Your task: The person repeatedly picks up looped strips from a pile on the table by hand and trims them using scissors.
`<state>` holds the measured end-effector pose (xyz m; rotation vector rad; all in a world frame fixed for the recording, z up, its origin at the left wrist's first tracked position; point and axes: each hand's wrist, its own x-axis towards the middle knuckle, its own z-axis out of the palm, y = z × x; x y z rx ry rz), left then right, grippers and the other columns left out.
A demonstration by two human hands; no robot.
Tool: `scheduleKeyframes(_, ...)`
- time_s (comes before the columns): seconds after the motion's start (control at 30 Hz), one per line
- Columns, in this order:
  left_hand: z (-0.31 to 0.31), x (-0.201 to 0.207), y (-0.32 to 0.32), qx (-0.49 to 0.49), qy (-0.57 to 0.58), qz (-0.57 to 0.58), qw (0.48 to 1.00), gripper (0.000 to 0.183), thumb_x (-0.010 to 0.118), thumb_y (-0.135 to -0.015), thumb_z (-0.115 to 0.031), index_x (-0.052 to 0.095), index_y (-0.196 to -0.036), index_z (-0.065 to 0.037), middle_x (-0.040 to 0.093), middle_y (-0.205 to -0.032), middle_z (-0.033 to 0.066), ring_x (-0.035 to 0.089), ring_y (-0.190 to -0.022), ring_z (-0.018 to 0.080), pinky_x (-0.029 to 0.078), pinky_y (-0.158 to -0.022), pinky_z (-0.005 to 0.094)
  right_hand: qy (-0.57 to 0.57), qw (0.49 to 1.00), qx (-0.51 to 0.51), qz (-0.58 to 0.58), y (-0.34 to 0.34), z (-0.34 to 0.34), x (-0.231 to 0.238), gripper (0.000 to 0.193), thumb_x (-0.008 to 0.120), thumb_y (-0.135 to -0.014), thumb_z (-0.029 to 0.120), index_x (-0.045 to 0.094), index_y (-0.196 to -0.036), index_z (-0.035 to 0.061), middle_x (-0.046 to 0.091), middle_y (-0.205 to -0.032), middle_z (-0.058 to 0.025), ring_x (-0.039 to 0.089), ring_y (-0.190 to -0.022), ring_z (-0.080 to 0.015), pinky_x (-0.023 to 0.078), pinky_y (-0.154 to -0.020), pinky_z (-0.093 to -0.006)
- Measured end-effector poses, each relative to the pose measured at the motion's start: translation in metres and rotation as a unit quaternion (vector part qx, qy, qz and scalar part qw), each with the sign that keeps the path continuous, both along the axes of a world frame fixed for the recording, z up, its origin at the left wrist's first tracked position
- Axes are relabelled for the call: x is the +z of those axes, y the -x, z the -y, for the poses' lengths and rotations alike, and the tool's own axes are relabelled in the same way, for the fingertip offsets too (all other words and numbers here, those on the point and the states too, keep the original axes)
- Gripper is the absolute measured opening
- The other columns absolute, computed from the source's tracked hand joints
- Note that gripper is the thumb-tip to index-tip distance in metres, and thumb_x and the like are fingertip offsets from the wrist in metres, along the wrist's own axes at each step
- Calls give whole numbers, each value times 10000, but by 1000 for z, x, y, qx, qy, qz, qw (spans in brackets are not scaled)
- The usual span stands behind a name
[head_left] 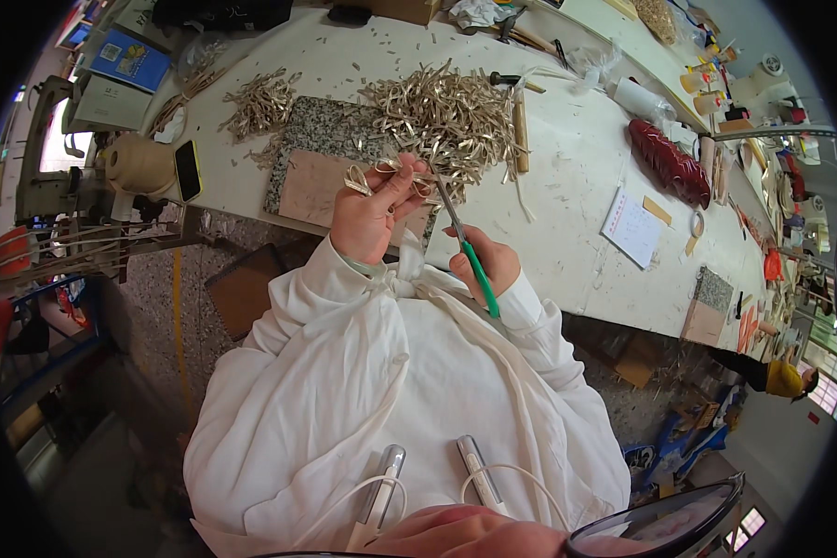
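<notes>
My left hand (367,219) is raised over the worktable, its fingers pinched on a shiny beige strip (356,180) bent into loops. My right hand (495,264) grips green-handled scissors (481,279); their long metal blades slant up to the fingertips of my left hand, close to the strip. Just beyond both hands lies a big heap of similar beige strips (460,121). Under and beside the heap is a speckled stone slab (318,121), with a tan board (314,184) on its near part.
A smaller pile of strips (258,104) lies to the left. Near the left edge are a phone (188,171) and a cone of cord (139,166). A hammer (520,121) lies beyond the heap. Farther right are a paper sheet (632,227) and a dark red wrapped bundle (670,163).
</notes>
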<state>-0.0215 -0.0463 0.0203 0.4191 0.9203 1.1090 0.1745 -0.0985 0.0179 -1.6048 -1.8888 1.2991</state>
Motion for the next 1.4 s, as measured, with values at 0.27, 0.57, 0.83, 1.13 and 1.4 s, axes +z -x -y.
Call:
scheduleKeyframes(0.27, 0, -11, 11, -25, 19, -23, 999, 208, 563, -901, -139, 581, -1090, -55, 616, -1078, 72, 615, -937, 163, 497, -813, 298, 9, 998, -31, -47, -4, 9, -17, 454, 447, -913, 481, 587, -1036, 68, 486, -530, -23, 539, -520, -146, 425, -525, -292)
scheduleKeyframes(0.57, 11, -14, 22, -191, 63, -105, 974, 195, 560, -892, -124, 599, -1049, -15, 652, -947, 73, 645, -821, 150, 521, -693, 257, 67, 997, 41, -13, -7, 10, -28, 531, 432, -872, 567, 551, -1108, 107, 609, -643, -132, 620, -626, -334, 482, -569, -381)
scheduleKeyframes(0.83, 11, -15, 20, -198, 53, -113, 972, 186, 549, -893, -128, 633, -1020, -23, 664, -927, 61, 660, -802, 140, 532, -651, 236, 56, 998, 29, 22, -2, 6, -17, 561, 437, -856, 598, 578, -1071, 100, 616, -666, -155, 615, -654, -368, 487, -587, -401)
scheduleKeyframes(1.13, 3, -17, 21, -223, 63, -104, 967, 185, 545, -886, -107, 618, -1016, 4, 659, -922, 74, 670, -807, 183, 534, -674, 241, 55, 998, 17, 17, -5, 5, -22, 574, 450, -845, 612, 601, -1018, 86, 617, -660, -156, 618, -644, -363, 488, -581, -401)
scheduleKeyframes(1.4, -16, -33, 18, -265, 100, -101, 954, 179, 546, -884, -116, 601, -1014, -6, 653, -920, 79, 667, -844, 194, 539, -701, 259, 83, 995, -55, 3, 2, 9, -43, 526, 486, -859, 557, 612, -944, 53, 614, -665, -166, 608, -639, -356, 480, -596, -388)
